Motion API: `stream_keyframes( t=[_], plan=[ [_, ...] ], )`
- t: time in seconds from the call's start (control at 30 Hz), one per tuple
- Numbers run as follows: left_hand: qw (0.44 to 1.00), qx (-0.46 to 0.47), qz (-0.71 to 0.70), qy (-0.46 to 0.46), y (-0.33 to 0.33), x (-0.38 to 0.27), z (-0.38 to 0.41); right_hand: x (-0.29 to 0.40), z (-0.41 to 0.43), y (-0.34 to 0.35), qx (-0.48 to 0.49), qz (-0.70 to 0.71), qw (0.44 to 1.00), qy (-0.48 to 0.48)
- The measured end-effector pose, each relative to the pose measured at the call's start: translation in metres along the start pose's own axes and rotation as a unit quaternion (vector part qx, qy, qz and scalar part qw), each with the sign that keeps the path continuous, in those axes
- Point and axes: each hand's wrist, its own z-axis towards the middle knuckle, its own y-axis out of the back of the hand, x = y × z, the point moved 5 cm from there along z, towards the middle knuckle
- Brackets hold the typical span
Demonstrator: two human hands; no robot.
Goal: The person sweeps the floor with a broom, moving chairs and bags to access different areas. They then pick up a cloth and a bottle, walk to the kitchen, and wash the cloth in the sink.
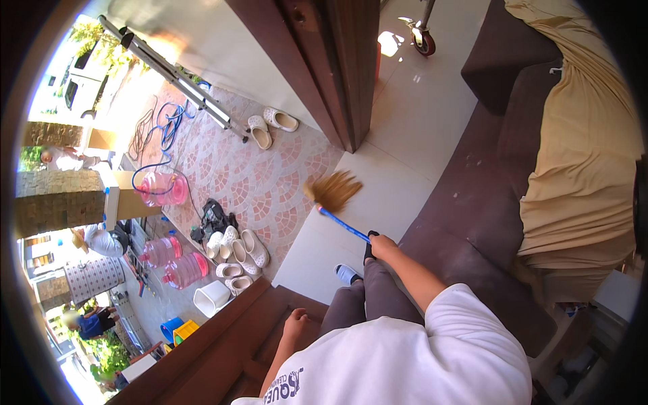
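My right hand is closed around the blue handle of a soft straw broom. The broom's tan bristles fan out over the line where the pale indoor tile meets the patterned porch paving. Holding nothing that I can see, my left hand hangs with curled fingers in front of a brown panelled wooden door. A light blue slipper is on one of my feet.
White clogs and a dark bag lie on the porch near pink water jugs and a white bin. A ladder leans beyond. A wooden door frame and cloth-draped sofa flank the doorway. Several people are outside.
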Motion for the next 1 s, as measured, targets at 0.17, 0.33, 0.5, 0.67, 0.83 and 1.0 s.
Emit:
stream_keyframes(
  t=[0.17,0.33,0.5,0.67,0.83,1.0],
  plan=[
    [0.995,-0.03,0.009,-0.095,0.029,-0.051,0.051,-0.055,-0.128,0.104,-0.152,0.081,0.985,-0.023],
    [0.981,0.045,-0.145,-0.123,0.036,-0.113,0.081,-0.139,-0.204,0.195,-0.315,0.0,0.925,-0.212],
    [0.984,0.107,0.037,-0.141,0.037,-0.104,0.127,-0.227,-0.087,0.254,-0.38,0.079,0.866,-0.316],
    [0.959,0.101,0.176,-0.196,0.09,-0.13,0.12,-0.211,0.009,0.186,-0.346,0.152,0.844,-0.381],
    [0.968,0.104,0.134,-0.183,0.166,-0.141,0.132,-0.075,0.023,0.01,-0.207,0.315,0.831,-0.409],
    [0.964,0.05,0.202,-0.168,0.209,-0.161,0.148,0.111,-0.023,-0.082,-0.108,0.303,0.923,-0.21]
  ],
)
